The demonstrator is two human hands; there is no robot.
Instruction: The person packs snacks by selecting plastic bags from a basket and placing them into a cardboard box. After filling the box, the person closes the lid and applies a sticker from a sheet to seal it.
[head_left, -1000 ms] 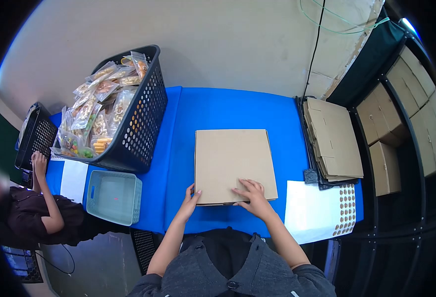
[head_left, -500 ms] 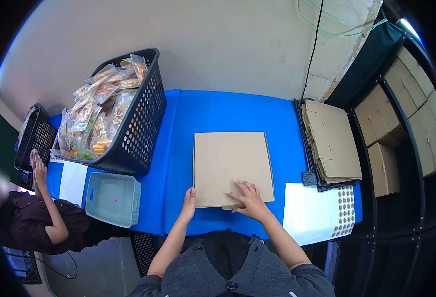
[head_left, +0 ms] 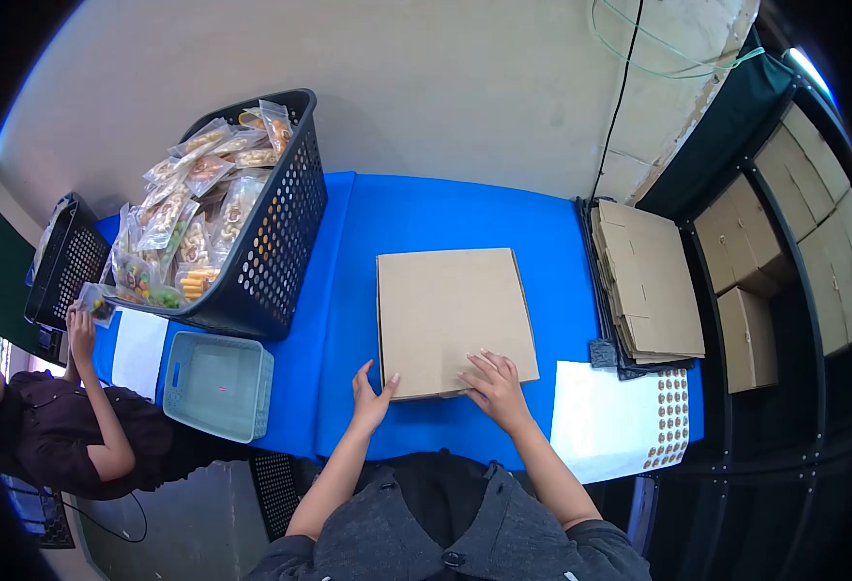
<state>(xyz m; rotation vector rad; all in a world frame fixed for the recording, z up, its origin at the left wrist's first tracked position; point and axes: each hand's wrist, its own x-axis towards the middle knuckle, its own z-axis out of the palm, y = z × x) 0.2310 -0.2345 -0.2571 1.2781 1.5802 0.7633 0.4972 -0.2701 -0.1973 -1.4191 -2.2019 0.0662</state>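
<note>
A closed, flat cardboard box (head_left: 455,320) lies on the blue tablecloth (head_left: 426,213) in front of me. At its near left corner is my left hand (head_left: 372,402), fingers apart and thumb against the cardboard. My right hand (head_left: 501,392) rests with spread fingers on the top near the front edge, toward the right. Neither hand is wrapped around anything. The inside of the box is hidden.
A dark basket (head_left: 286,223) full of snack packets stands at the left, behind a pale green tray (head_left: 221,387). Flattened cardboard boxes (head_left: 649,281) are stacked right, beyond a sticker sheet (head_left: 610,416). A co-worker (head_left: 87,436) holds a packet at far left.
My left hand has opened its fingers and its thumb has shifted onto the box's near corner. The right hand moved slightly right. The co-worker now holds up a small packet.
</note>
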